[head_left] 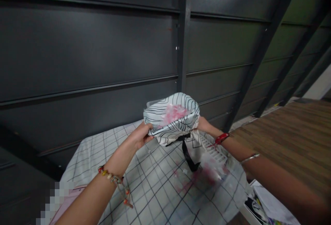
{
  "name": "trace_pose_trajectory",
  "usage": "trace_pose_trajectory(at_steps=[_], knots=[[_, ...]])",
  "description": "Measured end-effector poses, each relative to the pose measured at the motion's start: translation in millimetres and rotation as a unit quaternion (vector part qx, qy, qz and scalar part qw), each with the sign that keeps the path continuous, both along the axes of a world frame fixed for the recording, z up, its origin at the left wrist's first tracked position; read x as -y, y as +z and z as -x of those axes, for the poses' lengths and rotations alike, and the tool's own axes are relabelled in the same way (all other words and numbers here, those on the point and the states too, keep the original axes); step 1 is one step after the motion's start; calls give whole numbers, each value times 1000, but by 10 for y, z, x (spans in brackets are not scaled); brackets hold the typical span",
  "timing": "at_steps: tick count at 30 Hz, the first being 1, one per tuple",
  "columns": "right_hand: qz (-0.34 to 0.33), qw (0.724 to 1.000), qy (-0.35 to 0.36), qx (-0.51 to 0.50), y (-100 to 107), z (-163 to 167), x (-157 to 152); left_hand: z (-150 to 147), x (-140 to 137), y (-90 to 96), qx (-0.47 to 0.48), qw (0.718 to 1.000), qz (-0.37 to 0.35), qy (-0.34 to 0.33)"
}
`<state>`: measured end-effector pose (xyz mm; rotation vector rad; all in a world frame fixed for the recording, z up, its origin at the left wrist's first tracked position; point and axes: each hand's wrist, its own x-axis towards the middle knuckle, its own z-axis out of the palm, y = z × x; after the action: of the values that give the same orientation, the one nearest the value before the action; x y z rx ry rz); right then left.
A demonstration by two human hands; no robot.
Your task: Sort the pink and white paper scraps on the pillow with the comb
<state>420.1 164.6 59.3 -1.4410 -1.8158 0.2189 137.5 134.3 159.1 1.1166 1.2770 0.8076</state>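
A white cloth bag (178, 128) with black wavy lines is held over the near table, its mouth spread wide and tilted toward me. Inside it lies pink and clear crinkled plastic (173, 114). My left hand (141, 134) pinches the bag's left rim, thumb on top. On the far right side my right hand (204, 124) is at the bag, its fingers mostly hidden behind the cloth. A black strap (190, 156) hangs below the bag onto the tablecloth. Close to my right forearm lie a white slotted plastic piece (213, 151) and a clear and pink plastic packet (213, 168).
A white checked cloth (144, 183) covers the table. Dark metal panels (90, 52) stand right behind it. At the lower right is an open box (256, 204) with papers and other items, above a wooden floor (297, 125).
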Motion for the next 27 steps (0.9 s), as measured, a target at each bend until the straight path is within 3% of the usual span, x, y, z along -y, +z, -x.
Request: trace_pose_trajectory(at_steps=[5, 11, 14, 20, 22, 24, 27], knots=[[-8, 998, 2, 64, 142, -236, 38, -40, 10, -163, 16, 1000, 4, 5], [56, 992, 37, 104, -218, -128, 174, -18, 43, -536, -3, 1000, 8, -5], [78, 992, 36, 93, -242, -154, 212, 45, 29, -641, -17, 1000, 23, -7], [38, 998, -44, 8, 177, -194, 201, 274, 4, -646, -58, 997, 35, -47], [18, 998, -63, -9, 316, -101, 186, 399, -39, -717, -133, 989, -11, -71], [4, 997, -77, -10, 415, 30, 174, 522, -98, -838, -268, 955, -108, -74], [10, 996, -87, 4, 496, 201, 169, 633, -168, -1040, -344, 921, -163, -79]])
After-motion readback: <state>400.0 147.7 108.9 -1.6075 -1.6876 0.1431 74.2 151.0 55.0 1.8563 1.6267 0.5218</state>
